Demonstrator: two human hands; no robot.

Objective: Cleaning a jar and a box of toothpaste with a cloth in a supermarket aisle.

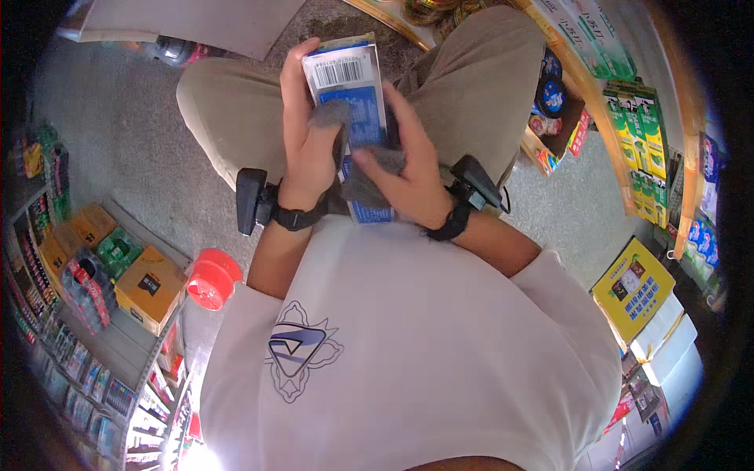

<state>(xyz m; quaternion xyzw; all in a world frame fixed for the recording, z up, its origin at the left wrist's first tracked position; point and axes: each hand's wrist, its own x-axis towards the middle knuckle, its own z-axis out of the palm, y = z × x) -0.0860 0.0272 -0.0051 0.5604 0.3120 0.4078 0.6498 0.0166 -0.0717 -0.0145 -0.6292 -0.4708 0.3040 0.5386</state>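
Note:
A blue and silver-white carton with a printed barcode is held in front of my lap, its far end pointing away from me. My left hand grips it along the left edge, with the thumb lying over the front. A dark grey cloth covers the carton's middle and also shows by my left thumb. In my right hand the cloth is bunched against the carton, fingers along the right side. Slight blur surrounds both hands. More blue printed surface shows below the cloth.
Toothpaste cartons stand on wood-edged shelving at right, above a box of small goods. A yellow printed box sits lower right. At left are a red plastic stool, brown cartons and shrink-wrapped bottles.

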